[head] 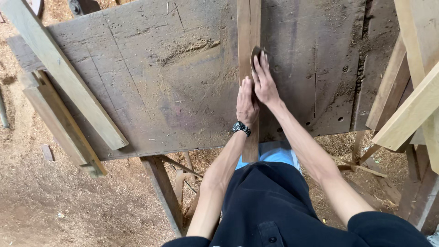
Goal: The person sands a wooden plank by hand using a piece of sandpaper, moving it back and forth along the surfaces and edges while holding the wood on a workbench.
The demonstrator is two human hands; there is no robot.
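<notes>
A long narrow wooden plank [248,27] lies lengthwise across a worn, dusty workbench [160,82], its near end sticking out past the bench edge. My right hand [264,82] presses a small dark piece of sandpaper [254,56] flat onto the plank. My left hand [246,103], with a black wristwatch on the wrist, rests on the plank just behind the right hand, fingers flat against the wood.
Two loose wooden boards [64,77] lean over the bench's left side. More pale boards [411,105] stand at the right. Sawdust covers the floor [55,201]. A bench leg [162,192] runs down under the front edge.
</notes>
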